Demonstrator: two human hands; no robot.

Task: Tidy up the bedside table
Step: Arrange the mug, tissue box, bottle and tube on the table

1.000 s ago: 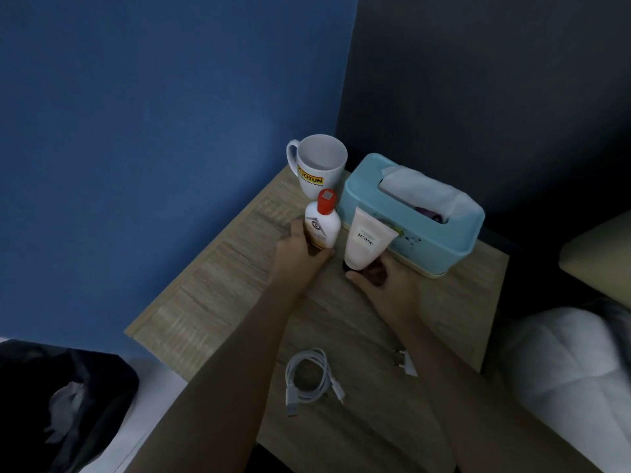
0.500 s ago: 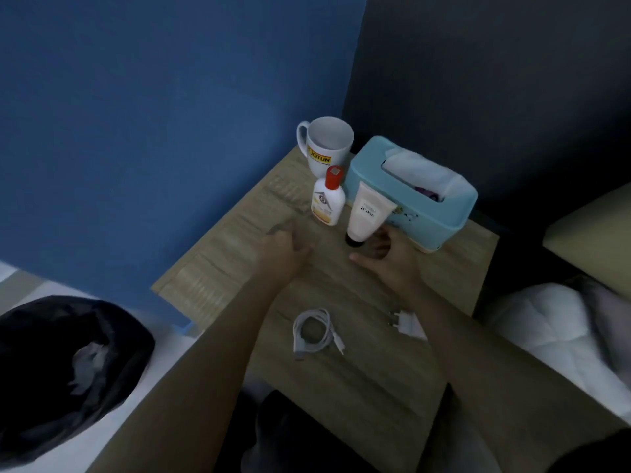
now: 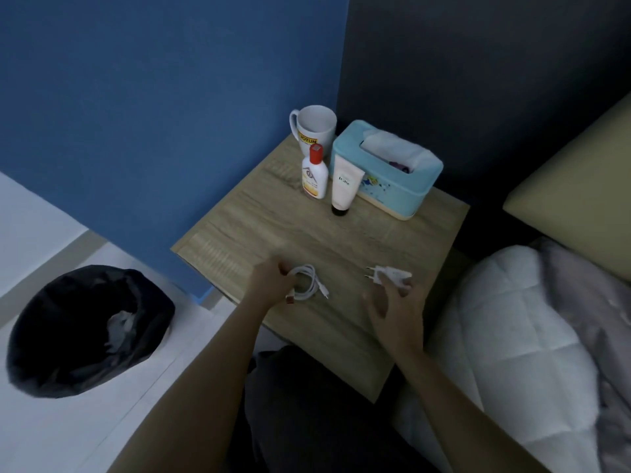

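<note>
Where the surface (image 3: 341,233) nears the viewer, the left hand (image 3: 273,281) curls round the coiled cable (image 3: 306,283), while the right hand (image 3: 392,303), fingers loosely spread, touches the charger plug (image 3: 389,275) with its fingertips. Beyond: floor bin (image 3: 51,319) holding crumpled paper (image 3: 119,327); tissue box (image 3: 392,192), tissue protruding; mug (image 3: 317,131).

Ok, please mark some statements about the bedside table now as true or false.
1. The left hand grips the coiled white cable. True.
2. The mug lies on its side. False: it stands upright at the back of the table.
3. The red-capped bottle stands beside the tube. True.
4. The tissue box is pink. False: it is light blue.
5. The black bin stands on the table. False: it stands on the floor.
</note>
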